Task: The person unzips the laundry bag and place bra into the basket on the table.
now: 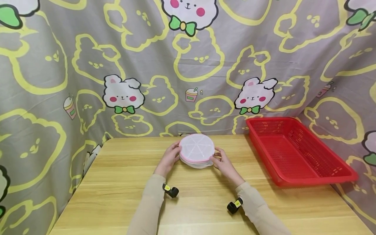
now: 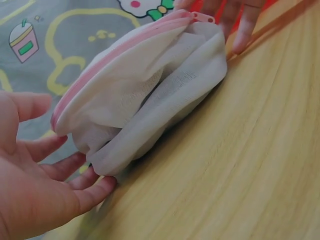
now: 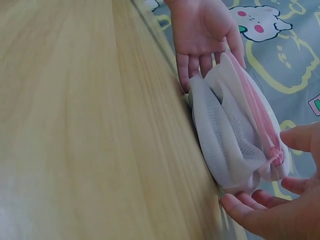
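Note:
A round white mesh laundry bag [image 1: 196, 148] with a pink zipper sits on the wooden table, its top tilted up in the head view. Its soft grey-white side [image 2: 165, 105] is creased. On the left side, my left hand [image 1: 169, 158] touches the bag with extended fingers low on its wall; in the left wrist view the thumb stands off it. Opposite, my right hand [image 1: 224, 163] has its thumb at the pink rim near the zipper pull [image 3: 276, 156]. Its loosely extended fingers [image 3: 242, 207] touch the bag's lower edge.
A red plastic basket [image 1: 317, 180] with perforated walls stands at the table's right side. Behind the table [image 1: 123, 182] hangs a grey curtain [image 1: 164, 71] with cartoon prints, also along both sides. Each sleeved wrist carries a small black camera [image 1: 173, 192].

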Demonstrator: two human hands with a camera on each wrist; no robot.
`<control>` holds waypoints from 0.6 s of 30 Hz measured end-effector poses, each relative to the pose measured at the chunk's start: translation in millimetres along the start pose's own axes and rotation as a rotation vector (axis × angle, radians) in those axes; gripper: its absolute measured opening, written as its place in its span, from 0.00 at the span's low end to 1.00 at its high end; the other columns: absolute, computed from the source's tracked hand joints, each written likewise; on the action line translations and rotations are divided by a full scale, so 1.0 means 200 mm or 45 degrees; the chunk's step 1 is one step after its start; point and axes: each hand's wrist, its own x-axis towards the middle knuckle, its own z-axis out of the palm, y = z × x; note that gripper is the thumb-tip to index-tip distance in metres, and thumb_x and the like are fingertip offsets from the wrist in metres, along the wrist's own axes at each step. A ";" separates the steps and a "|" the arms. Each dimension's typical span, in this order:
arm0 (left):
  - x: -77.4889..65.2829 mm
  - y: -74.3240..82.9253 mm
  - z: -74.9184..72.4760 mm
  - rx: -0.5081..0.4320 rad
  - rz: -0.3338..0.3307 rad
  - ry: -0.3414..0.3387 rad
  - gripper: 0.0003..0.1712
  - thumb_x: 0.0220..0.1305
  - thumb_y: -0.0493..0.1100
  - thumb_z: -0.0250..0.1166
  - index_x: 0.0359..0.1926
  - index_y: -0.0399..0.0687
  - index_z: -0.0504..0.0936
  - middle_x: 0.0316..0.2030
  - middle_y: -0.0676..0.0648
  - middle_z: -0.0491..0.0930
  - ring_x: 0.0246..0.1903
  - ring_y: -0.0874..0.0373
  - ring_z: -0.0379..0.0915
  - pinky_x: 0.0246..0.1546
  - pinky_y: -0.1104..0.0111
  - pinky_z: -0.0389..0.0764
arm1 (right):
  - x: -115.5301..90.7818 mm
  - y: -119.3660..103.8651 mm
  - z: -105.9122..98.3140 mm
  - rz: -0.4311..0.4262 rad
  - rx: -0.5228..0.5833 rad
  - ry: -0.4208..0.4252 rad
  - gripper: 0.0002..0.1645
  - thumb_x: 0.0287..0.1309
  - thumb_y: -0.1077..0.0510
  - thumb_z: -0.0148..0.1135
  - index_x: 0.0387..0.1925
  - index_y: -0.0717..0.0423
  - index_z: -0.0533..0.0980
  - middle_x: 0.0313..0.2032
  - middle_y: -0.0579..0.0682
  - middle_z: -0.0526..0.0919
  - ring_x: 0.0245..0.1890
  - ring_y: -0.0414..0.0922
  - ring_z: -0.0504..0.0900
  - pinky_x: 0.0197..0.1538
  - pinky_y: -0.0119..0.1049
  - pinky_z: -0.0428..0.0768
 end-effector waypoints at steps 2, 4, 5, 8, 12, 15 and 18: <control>0.00 0.00 0.01 0.007 -0.008 0.015 0.33 0.71 0.42 0.53 0.73 0.42 0.57 0.71 0.39 0.58 0.70 0.44 0.58 0.69 0.52 0.65 | 0.01 0.00 0.00 0.007 0.012 -0.004 0.37 0.68 0.56 0.55 0.72 0.56 0.53 0.59 0.62 0.64 0.54 0.51 0.72 0.46 0.35 0.78; -0.01 0.01 0.01 0.024 -0.008 0.034 0.32 0.71 0.41 0.53 0.73 0.43 0.59 0.70 0.39 0.61 0.68 0.45 0.60 0.68 0.53 0.67 | 0.01 0.00 -0.01 0.013 0.016 -0.008 0.36 0.68 0.56 0.55 0.72 0.55 0.53 0.59 0.62 0.64 0.54 0.52 0.72 0.48 0.36 0.78; -0.01 0.00 0.01 0.028 -0.008 0.049 0.31 0.70 0.41 0.54 0.72 0.44 0.60 0.69 0.39 0.62 0.67 0.46 0.62 0.67 0.54 0.68 | 0.01 -0.01 -0.01 0.016 0.014 -0.009 0.36 0.68 0.56 0.55 0.72 0.55 0.53 0.60 0.62 0.64 0.55 0.52 0.71 0.49 0.37 0.79; -0.02 0.00 0.01 0.039 -0.011 0.067 0.31 0.70 0.40 0.54 0.72 0.45 0.61 0.68 0.39 0.63 0.64 0.48 0.65 0.65 0.55 0.70 | 0.01 -0.02 -0.01 0.022 0.002 -0.011 0.36 0.68 0.56 0.55 0.72 0.54 0.53 0.59 0.62 0.65 0.55 0.53 0.71 0.50 0.39 0.78; -0.04 0.00 0.02 0.055 -0.016 0.082 0.32 0.68 0.37 0.54 0.72 0.46 0.61 0.68 0.39 0.63 0.62 0.48 0.66 0.65 0.55 0.70 | 0.02 -0.02 -0.02 0.029 0.003 -0.017 0.36 0.68 0.55 0.55 0.72 0.55 0.53 0.59 0.63 0.65 0.56 0.53 0.71 0.50 0.39 0.79; -0.06 0.00 0.02 0.059 -0.020 0.094 0.32 0.67 0.36 0.54 0.72 0.46 0.61 0.67 0.38 0.63 0.62 0.48 0.66 0.65 0.54 0.70 | 0.03 -0.02 -0.02 0.043 0.041 -0.030 0.36 0.68 0.55 0.55 0.73 0.54 0.53 0.60 0.63 0.63 0.56 0.52 0.70 0.52 0.39 0.78; -0.07 0.00 0.03 0.048 -0.008 0.103 0.32 0.67 0.34 0.53 0.72 0.44 0.60 0.67 0.36 0.63 0.62 0.46 0.67 0.65 0.54 0.71 | 0.04 -0.01 -0.03 0.057 0.079 -0.035 0.35 0.69 0.55 0.54 0.73 0.53 0.54 0.60 0.61 0.63 0.55 0.50 0.69 0.54 0.38 0.77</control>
